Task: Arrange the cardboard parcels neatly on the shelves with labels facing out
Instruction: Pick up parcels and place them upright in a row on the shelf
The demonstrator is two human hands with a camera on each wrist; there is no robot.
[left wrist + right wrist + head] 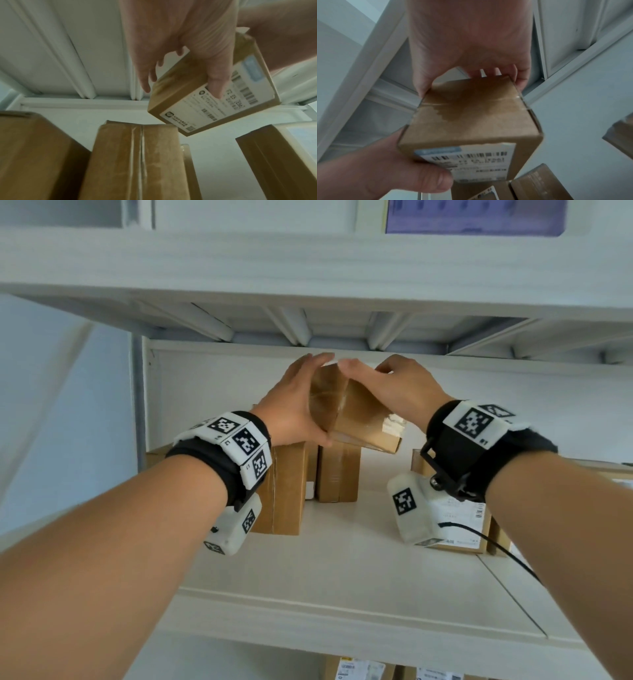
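A small cardboard parcel [356,414] hangs tilted in the air above two upright parcels on the white shelf [359,563]. My left hand [298,402] grips its left end, fingers over the top and thumb underneath. My right hand [394,385] grips its far right side from above. The parcel's white barcode label [223,105] faces downward and shows in both wrist views, with my left thumb [216,81] pressed on it. In the right wrist view the parcel [471,115] sits between my right thumb and fingers, and the left thumb [419,175] lies on the label's edge.
Two tall brown parcels [284,491] [337,474] stand side by side under the held one. A labelled parcel [462,518] sits to the right, partly behind the wrist camera. The upper shelf's ribbed underside [308,326] is close overhead. More labelled parcels [363,669] are on the shelf below.
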